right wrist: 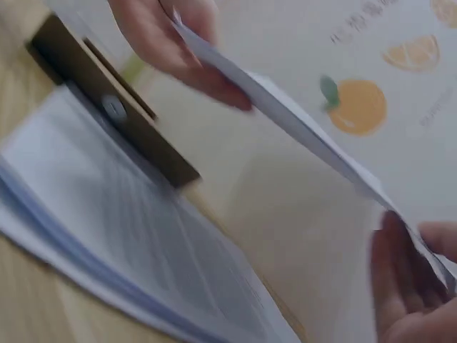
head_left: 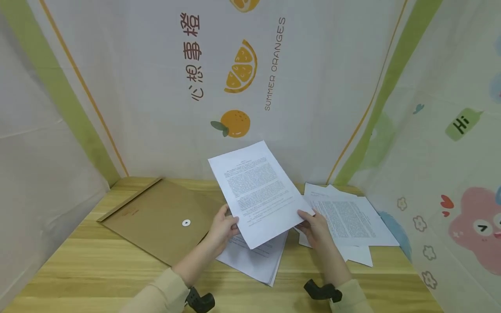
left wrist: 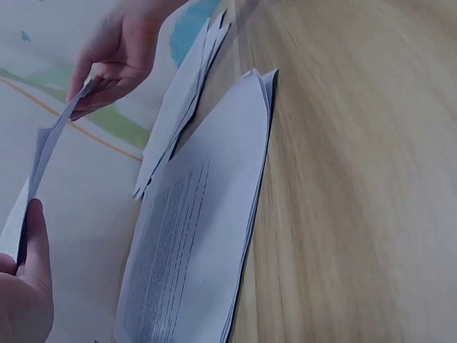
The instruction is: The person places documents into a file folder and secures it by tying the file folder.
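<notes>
Between both hands a printed paper sheet (head_left: 260, 191) is held up at a tilt, its text facing the head camera. My left hand (head_left: 222, 226) pinches its left edge, thumb on the front. My right hand (head_left: 315, 228) grips the lower right corner, thumb on top and fingers behind. Beneath the raised sheet a stack of printed papers (head_left: 258, 263) lies on the table, partly covered in the head view. In the left wrist view the stack (left wrist: 207, 200) shows several layered edges, and the held sheet (left wrist: 46, 153) appears nearly edge-on.
A brown document envelope (head_left: 156, 217) with a white round button lies at the left, beside the stack. Several loose printed sheets (head_left: 348, 217) overlap at the right, near the curtain wall. The wooden table (head_left: 70, 265) is bounded by printed cloth (head_left: 313, 87) at the back and sides.
</notes>
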Demonstrator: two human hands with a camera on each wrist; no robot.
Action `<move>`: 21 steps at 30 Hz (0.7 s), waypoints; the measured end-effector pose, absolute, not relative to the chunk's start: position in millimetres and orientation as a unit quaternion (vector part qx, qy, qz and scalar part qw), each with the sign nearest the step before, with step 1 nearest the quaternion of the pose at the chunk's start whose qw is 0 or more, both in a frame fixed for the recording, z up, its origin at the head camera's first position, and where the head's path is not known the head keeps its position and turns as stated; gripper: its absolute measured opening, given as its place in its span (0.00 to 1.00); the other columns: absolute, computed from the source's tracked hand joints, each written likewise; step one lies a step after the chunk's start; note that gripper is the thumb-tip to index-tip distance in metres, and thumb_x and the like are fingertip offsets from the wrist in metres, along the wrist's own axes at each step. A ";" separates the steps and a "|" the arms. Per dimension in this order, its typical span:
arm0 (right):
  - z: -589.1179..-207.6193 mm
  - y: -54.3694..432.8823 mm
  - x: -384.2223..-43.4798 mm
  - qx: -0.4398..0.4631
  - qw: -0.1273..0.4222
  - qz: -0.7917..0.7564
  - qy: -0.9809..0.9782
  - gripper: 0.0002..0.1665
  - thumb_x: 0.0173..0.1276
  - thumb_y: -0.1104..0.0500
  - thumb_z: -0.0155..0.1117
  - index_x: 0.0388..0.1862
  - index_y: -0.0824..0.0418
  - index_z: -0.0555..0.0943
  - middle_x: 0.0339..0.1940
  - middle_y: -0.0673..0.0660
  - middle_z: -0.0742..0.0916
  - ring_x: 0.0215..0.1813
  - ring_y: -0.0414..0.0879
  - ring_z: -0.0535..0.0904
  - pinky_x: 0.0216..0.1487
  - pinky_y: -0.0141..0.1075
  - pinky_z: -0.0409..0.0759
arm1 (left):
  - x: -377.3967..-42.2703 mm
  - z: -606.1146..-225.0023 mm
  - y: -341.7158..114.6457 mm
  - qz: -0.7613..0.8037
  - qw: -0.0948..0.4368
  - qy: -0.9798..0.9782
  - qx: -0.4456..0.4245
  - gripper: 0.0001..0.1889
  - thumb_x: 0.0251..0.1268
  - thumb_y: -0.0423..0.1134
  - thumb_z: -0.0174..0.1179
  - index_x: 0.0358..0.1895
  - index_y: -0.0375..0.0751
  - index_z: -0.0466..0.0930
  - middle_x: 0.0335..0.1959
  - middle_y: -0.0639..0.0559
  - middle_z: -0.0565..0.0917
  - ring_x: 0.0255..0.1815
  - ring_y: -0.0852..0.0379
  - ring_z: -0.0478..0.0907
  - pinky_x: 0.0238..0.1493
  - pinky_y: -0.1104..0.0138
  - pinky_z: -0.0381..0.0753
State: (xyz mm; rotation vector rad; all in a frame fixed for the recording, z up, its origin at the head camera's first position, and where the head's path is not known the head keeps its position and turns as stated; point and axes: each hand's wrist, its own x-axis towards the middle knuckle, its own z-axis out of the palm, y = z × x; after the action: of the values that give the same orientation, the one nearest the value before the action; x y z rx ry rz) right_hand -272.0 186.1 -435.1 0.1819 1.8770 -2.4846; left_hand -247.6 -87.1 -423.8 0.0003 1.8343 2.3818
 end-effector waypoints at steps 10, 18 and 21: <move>-432.6 147.0 -256.6 0.075 -0.036 -0.822 0.563 0.21 0.70 0.67 0.56 0.60 0.71 0.69 0.43 0.55 0.86 0.42 0.45 0.85 0.45 0.36 0.81 | -243.6 -427.0 -79.2 0.822 0.037 0.567 0.035 0.26 0.70 0.23 0.39 0.69 0.38 0.51 0.58 0.31 0.72 0.56 0.41 0.76 0.53 0.59 0.77; -432.6 140.4 -247.3 0.027 -0.067 -0.730 0.679 0.14 0.70 0.69 0.56 0.51 0.76 0.74 0.41 0.67 0.86 0.36 0.48 0.86 0.41 0.39 0.83 | -245.1 -425.1 -85.8 0.827 0.028 0.559 0.045 0.23 0.70 0.24 0.38 0.67 0.36 0.52 0.58 0.31 0.72 0.54 0.41 0.77 0.52 0.58 0.78; -430.7 146.2 -248.0 0.016 -0.069 -0.714 0.697 0.14 0.70 0.70 0.55 0.51 0.76 0.75 0.42 0.68 0.85 0.36 0.47 0.86 0.41 0.42 0.83 | -248.6 -423.4 -94.0 0.822 0.019 0.568 0.043 0.21 0.72 0.26 0.39 0.66 0.36 0.54 0.56 0.31 0.75 0.51 0.43 0.80 0.49 0.59 0.80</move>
State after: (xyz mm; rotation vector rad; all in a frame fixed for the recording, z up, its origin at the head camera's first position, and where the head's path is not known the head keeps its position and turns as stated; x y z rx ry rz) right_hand -248.0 146.2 -430.7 0.0514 2.2916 -2.3471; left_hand -248.6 -94.0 -423.4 0.1350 1.7639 2.5505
